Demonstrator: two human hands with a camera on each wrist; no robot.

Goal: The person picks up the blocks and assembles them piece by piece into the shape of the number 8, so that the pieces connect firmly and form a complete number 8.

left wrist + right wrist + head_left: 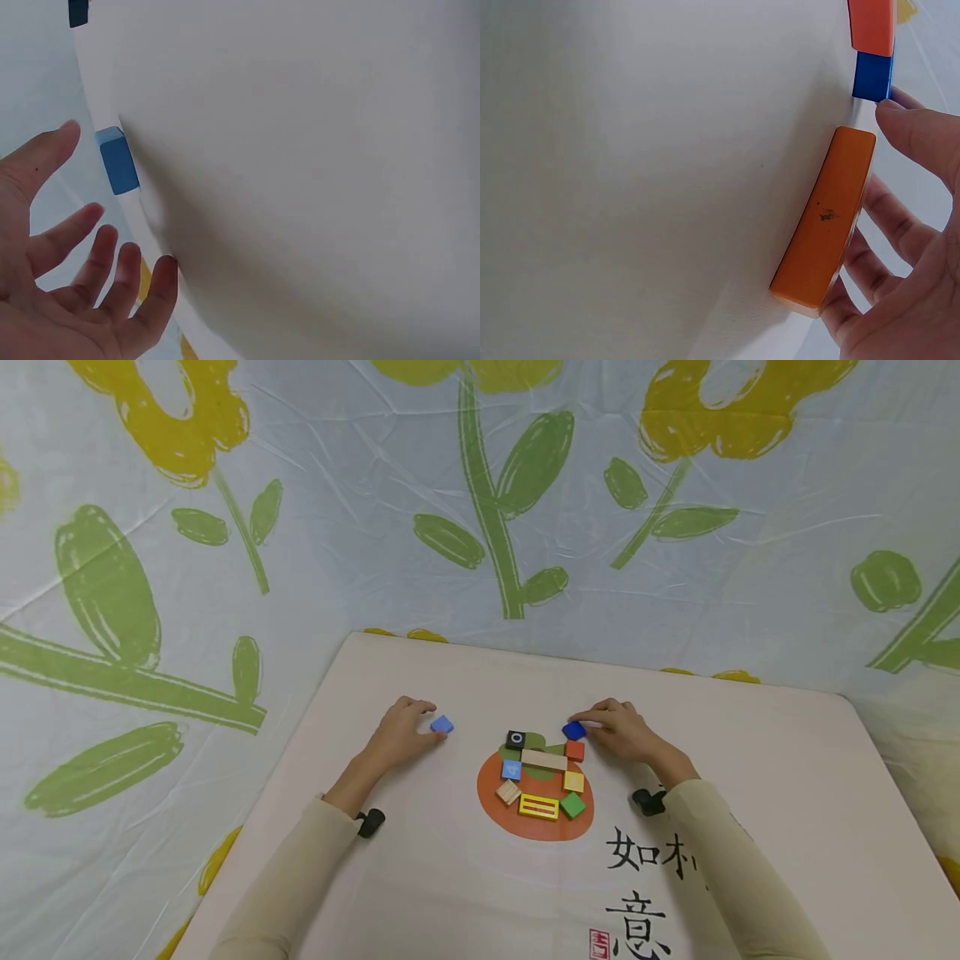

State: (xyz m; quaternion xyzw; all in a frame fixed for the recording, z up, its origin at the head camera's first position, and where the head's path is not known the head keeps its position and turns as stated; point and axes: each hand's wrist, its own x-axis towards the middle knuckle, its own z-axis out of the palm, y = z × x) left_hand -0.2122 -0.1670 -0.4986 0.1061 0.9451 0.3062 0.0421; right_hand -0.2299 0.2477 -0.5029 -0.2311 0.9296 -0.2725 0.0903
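Both forearms, in pale long sleeves, reach forward and angle slightly inward, each with a dark band at the wrist. The left hand (401,731) lies palm down with its fingers loose and spread, gripping nothing. The right hand (618,731) lies knuckles up, fingers gently bent and thumb extended.

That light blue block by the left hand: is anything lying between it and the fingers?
Nothing visible does. The light blue block lies on bare cloth just beyond the left hand, whose fingers are open. The other blocks cluster further right, near the right hand.
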